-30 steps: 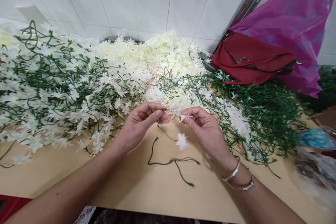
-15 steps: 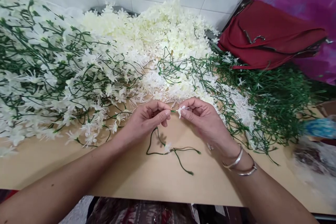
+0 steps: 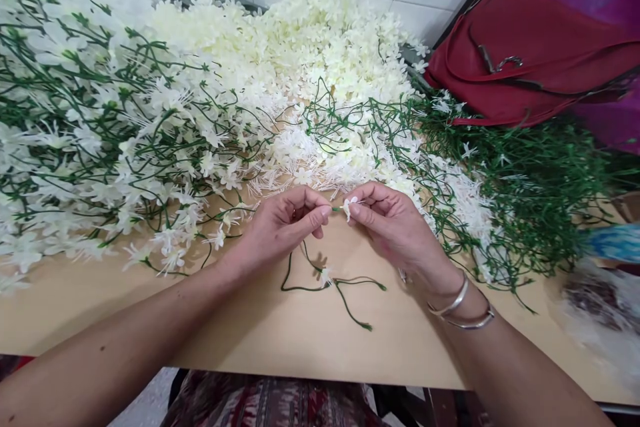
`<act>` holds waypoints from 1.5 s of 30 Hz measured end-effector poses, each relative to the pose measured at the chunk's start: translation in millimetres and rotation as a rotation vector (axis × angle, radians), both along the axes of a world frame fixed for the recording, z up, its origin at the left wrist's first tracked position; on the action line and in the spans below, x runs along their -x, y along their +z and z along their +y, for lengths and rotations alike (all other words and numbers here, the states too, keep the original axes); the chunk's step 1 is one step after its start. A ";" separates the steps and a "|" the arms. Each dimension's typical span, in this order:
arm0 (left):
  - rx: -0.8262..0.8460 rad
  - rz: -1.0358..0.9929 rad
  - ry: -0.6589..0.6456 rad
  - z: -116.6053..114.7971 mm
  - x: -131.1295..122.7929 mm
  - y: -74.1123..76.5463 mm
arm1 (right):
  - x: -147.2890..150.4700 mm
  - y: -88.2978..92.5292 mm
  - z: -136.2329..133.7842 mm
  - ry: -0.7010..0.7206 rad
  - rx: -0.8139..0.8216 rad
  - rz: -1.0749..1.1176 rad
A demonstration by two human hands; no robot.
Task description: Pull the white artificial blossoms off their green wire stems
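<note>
Between thumb and fingertips, my left hand (image 3: 295,217) pinches the end of a thin green artificial stem (image 3: 337,209). My right hand (image 3: 393,220) is closed on a small white artificial flower (image 3: 349,208), which sits at the tip of that stem. Below the left hand the green stem branches (image 3: 345,293) hang down to the table, with another white flower (image 3: 326,276) among them. Both hands are in front of a heap of loose white petals (image 3: 320,60). Parts of the stem are hidden inside the left fingers.
A large pile of white flowers on green stems (image 3: 115,140) covers the left side of the table (image 3: 240,333). Bare green stems (image 3: 530,180) are heaped at the right, below a red bag (image 3: 530,53). A clear plastic bag (image 3: 600,300) lies at the right edge.
The view has shifted slightly. Both hands keep nearly the same hold, with the stem and flower still joined between them.
</note>
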State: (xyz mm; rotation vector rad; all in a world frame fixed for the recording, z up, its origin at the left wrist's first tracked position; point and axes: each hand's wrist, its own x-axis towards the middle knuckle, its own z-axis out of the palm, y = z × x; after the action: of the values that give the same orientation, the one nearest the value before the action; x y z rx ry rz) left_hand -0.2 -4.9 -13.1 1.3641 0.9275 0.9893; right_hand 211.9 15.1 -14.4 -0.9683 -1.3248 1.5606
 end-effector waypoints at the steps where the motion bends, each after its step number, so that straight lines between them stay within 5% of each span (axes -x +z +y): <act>1: 0.005 0.000 0.003 0.0 0.0 -0.2 | -0.1 0.6 0.2 0.004 0.003 0.011; 16: -0.075 0.165 0.059 -3.0 -2.1 -6.2 | 8.7 3.5 -8.6 -0.011 -0.019 -0.100; 45: 0.001 0.027 0.050 -7.2 -4.1 -4.2 | 9.3 10.3 -7.0 0.048 0.128 -0.069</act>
State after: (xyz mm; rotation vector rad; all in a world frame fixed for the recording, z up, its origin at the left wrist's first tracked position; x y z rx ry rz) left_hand 4.0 -12.2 -17.4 1.3623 0.9858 1.0104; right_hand 202.6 8.1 -4.1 -1.0851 -1.3160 1.6786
